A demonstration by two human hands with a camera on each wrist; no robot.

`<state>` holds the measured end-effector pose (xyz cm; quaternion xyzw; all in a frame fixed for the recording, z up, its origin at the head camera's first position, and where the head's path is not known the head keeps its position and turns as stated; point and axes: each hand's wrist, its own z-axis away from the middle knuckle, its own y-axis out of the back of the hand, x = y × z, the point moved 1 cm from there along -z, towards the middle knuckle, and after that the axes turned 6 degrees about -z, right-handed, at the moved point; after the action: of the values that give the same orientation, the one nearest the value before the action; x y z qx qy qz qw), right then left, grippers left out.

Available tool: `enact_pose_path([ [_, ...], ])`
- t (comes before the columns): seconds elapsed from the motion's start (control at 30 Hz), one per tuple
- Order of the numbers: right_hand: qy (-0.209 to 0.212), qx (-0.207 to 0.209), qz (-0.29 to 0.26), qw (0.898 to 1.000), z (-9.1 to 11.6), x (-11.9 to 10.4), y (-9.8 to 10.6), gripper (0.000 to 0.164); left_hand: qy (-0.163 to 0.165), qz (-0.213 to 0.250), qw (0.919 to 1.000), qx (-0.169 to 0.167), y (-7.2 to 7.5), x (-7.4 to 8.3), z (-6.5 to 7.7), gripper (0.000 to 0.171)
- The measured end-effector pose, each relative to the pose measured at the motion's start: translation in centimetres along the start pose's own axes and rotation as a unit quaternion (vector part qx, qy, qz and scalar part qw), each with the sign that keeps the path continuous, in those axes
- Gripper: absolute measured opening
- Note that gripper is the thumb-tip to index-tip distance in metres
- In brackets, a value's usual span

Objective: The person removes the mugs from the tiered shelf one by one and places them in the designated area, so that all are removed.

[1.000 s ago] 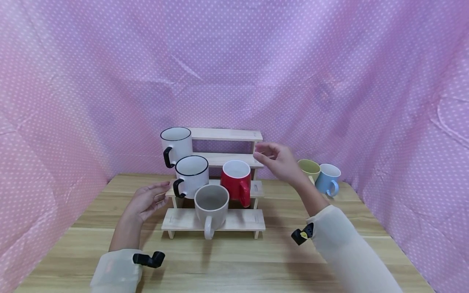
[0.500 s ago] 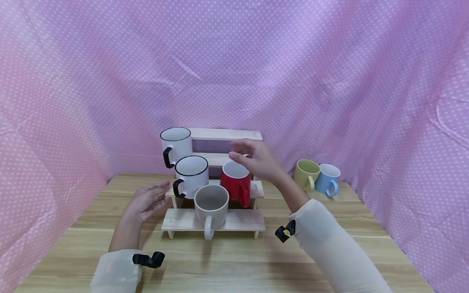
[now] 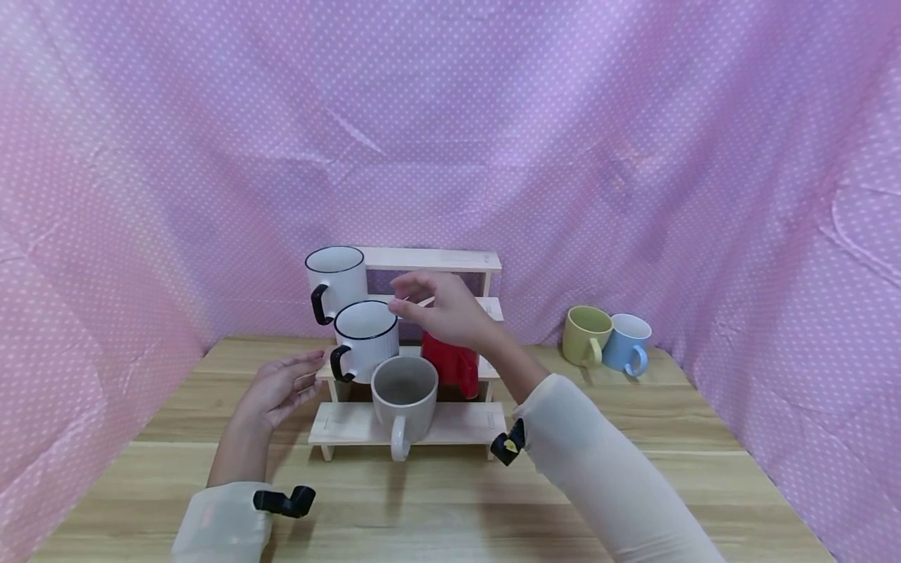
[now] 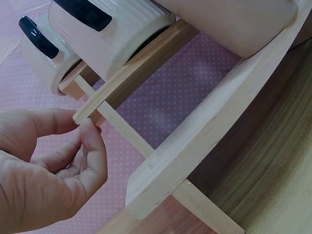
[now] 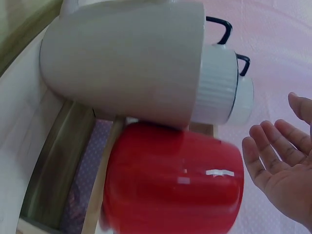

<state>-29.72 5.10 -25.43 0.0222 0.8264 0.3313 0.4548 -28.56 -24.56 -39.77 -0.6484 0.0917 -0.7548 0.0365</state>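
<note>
My left hand [image 3: 281, 387] pinches the left end of a step board on the wooden tiered shelf [image 3: 472, 422], thumb and forefinger meeting at its corner in the left wrist view. Above the red mug [image 3: 450, 363], hiding its rim, hovers my right hand [image 3: 446, 309] with loosely bent fingers and nothing in them. Its fingertips overlap the right rim of a white mug with black handle [image 3: 366, 352] on the same tier. On the lowest tier stands a beige mug [image 3: 404, 410], handle toward me. Another white black-rimmed mug [image 3: 348, 285] stands higher at the left.
On the table's right side, a yellow-green mug [image 3: 580, 344] and a light blue mug [image 3: 621, 348] stand side by side. Pink dotted cloth [image 3: 450, 117] hangs behind the wood-grain table [image 3: 394, 516] and along both sides.
My right hand has moved left, from beside the shelf's right end to over the red mug, near the white mug's rim. The left hand stays at the board's end; the mugs have not moved.
</note>
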Motion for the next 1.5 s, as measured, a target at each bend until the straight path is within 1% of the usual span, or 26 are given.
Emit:
enact_pose_path([
  [0.3, 0.004, -0.021, 0.010, 1.000, -1.3, -0.6, -2.0, 0.039, 0.002, 0.009, 1.0000, -0.001, -0.1, 0.0, 0.1, 0.015],
  [0.47, 0.003, -0.029, 0.010, 1.000, -2.0, -1.0, -2.9, 0.042, 0.010, -0.001, 0.9999, 0.007, 0.0, 0.0, 0.1, 0.012],
  [0.53, 0.006, -0.029, 0.008, 1.000, -2.4, -1.3, -3.3, 0.042, 0.011, -0.008, 0.9998, 0.011, 0.1, 0.0, 0.1, 0.019],
  [0.63, 0.007, -0.028, 0.001, 1.000, -2.9, -1.7, -3.8, 0.042, 0.011, -0.016, 0.9997, 0.013, 0.1, 0.1, 0.0, 0.036],
  [0.73, 0.000, -0.029, -0.004, 1.000, -3.3, -2.0, -4.3, 0.041, 0.012, -0.022, 0.9996, 0.014, 0.2, 0.1, 0.0, 0.045],
  [0.8, -0.006, -0.029, -0.008, 1.000, -3.6, -2.1, -4.6, 0.040, 0.013, -0.021, 0.9996, 0.012, 0.1, 0.2, 0.0, 0.044],
  [1.03, -0.017, -0.035, -0.026, 0.999, -4.5, -2.2, -5.6, 0.039, 0.010, -0.009, 0.9999, 0.007, 0.2, 0.2, 0.0, 0.025],
  [1.13, -0.020, -0.043, -0.039, 0.998, -4.8, -2.2, -6.0, 0.040, 0.007, -0.012, 0.9999, 0.006, 0.2, 0.1, 0.1, 0.026],
  [1.3, -0.029, -0.051, -0.060, 0.997, -5.1, -2.2, -6.4, 0.040, 0.006, -0.021, 0.9997, 0.008, 0.1, 0.2, 0.1, 0.038],
  [1.43, -0.033, -0.051, -0.074, 0.995, -5.3, -1.9, -6.7, 0.035, 0.007, -0.021, 0.9997, 0.008, 0.1, 0.2, 0.1, 0.024],
  [1.5, -0.034, -0.050, -0.078, 0.995, -5.4, -1.8, -6.8, 0.033, 0.008, -0.021, 0.9997, 0.009, 0.1, 0.2, 0.1, 0.020],
])
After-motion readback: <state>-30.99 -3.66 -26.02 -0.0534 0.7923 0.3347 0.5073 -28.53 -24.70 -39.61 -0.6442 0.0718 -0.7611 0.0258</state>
